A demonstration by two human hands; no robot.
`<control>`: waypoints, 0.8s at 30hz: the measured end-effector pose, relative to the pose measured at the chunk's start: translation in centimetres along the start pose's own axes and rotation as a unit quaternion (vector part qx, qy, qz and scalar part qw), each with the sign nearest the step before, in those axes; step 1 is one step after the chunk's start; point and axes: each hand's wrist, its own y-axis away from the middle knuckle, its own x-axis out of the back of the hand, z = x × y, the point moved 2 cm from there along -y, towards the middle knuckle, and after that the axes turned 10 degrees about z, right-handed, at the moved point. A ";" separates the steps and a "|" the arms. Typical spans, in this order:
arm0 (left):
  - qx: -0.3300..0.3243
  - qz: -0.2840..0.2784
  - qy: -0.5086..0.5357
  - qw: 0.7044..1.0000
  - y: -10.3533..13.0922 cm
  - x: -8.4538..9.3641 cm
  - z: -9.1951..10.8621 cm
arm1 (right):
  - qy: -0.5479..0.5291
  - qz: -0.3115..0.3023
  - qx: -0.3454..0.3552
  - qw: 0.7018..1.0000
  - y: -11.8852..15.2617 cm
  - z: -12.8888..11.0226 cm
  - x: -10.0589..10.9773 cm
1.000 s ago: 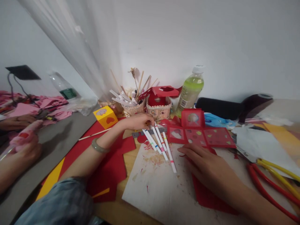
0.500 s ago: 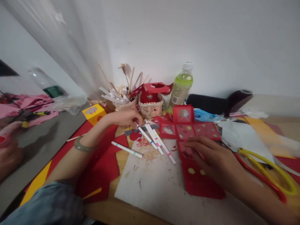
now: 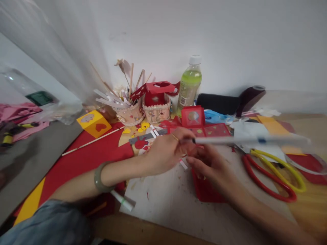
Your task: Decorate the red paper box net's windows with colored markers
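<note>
My left hand (image 3: pixel 167 149), with a greenish bangle on its wrist, pinches one end of a white marker (image 3: pixel 230 140). The marker points to the right and is blurred by motion. Just below it is my right hand (image 3: pixel 211 161), its fingers loosely bent and thumb apart; their tips partly overlap my left hand. Under my right hand lies a red cut-paper piece (image 3: pixel 208 190) with decorated panels, largely covered. Other white markers (image 3: pixel 183 163) lie partly hidden beneath my left hand. A green-banded marker (image 3: pixel 122 200) rests near my left forearm.
Scissors (image 3: pixel 270 177) with red and yellow handles lie at right. Behind stand two decorated baskets (image 3: pixel 131 114), a green drink bottle (image 3: pixel 189 85) and a dark phone (image 3: pixel 218 103). Left are a yellow paper box (image 3: pixel 93 124), a thin stick (image 3: pixel 93 141) and red paper (image 3: pixel 89 156).
My left hand has picked up a marker from the pile and brought it right, beside my right hand. The view has shifted; another person's hand at far left has mostly left view.
</note>
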 end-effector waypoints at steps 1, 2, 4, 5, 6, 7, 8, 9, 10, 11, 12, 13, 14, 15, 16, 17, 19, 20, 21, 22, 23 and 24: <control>-0.006 0.055 0.033 0.998 -0.4 0.3 -0.6 | 0.050 0.013 0.013 0.999 0.7 0.1 -0.6; -0.009 0.105 0.070 0.992 -0.8 0.7 -1.3 | 0.113 0.006 0.051 0.992 1.4 0.0 -1.6; -0.024 0.159 0.126 0.979 -1.9 1.5 -2.4 | 0.236 -0.121 0.198 0.944 3.2 -0.6 -4.6; -0.032 0.168 0.142 0.975 -2.4 1.8 -2.8 | 0.283 -0.160 0.279 0.904 3.9 -1.0 -6.5; -0.040 0.170 0.151 0.973 -2.7 2.0 -2.9 | 0.313 -0.169 0.330 0.874 4.4 -1.4 -8.3; -0.045 0.169 0.156 0.972 -3.0 2.2 -2.9 | 0.316 -0.178 0.363 0.858 4.7 -1.8 -10.2; -0.050 0.167 0.160 0.971 -3.2 2.4 -2.8 | 0.319 -0.183 0.383 0.847 4.7 -2.2 -11.9; -0.056 0.165 0.163 0.971 -3.3 2.7 -2.5 | 0.341 -0.191 0.371 0.842 4.4 -2.4 -13.5; -0.062 0.163 0.166 0.970 -3.4 3.1 -2.2 | 0.367 -0.206 0.374 0.826 4.0 -2.6 -14.8; -0.071 0.164 0.170 0.969 -3.5 3.5 -1.8 | 0.370 -0.215 0.384 0.818 3.6 -2.9 -15.8; -0.081 0.167 0.174 0.967 -3.7 3.9 -1.3 | 0.376 -0.221 0.388 0.812 3.1 -3.1 -16.3; -0.094 0.174 0.177 0.964 -3.9 4.4 -0.9 | 0.378 -0.226 0.395 0.806 2.7 -3.3 -16.3; -0.106 0.186 0.180 0.960 -4.0 4.9 -0.4 | 0.378 -0.228 0.400 0.803 2.4 -3.4 -16.0; -0.116 0.199 0.181 0.956 -4.2 5.4 0.0 | 0.382 -0.228 0.402 0.800 2.2 -3.5 -15.2; -0.123 0.213 0.182 0.952 -4.4 5.9 0.3 | 0.387 -0.224 0.404 0.798 2.0 -3.5 -14.2; -0.126 0.225 0.183 0.949 -4.5 6.2 0.6 | 0.395 -0.219 0.404 0.795 1.8 -3.4 -12.8; -0.126 0.242 0.183 0.944 -4.7 6.8 1.1 | 0.432 -0.161 0.396 0.794 1.5 -3.0 -9.6; -0.124 0.247 0.183 0.944 -4.8 6.9 1.2 | 0.465 -0.113 0.372 0.796 1.3 -2.7 -7.9; -0.125 0.249 0.184 0.943 -4.9 7.0 1.3 | 0.496 -0.086 0.357 0.787 1.2 -2.3 -6.5; -0.126 0.250 0.187 0.942 -4.9 7.1 1.4 | 0.537 -0.043 0.329 0.775 1.1 -1.8 -5.2; -0.127 0.249 0.192 0.941 -5.0 7.2 1.5 | 0.575 -0.020 0.296 0.763 1.0 -1.3 -4.3; -0.130 0.249 0.198 0.939 -5.0 7.2 1.5 | 0.592 -0.014 0.275 0.758 0.9 -0.9 -3.8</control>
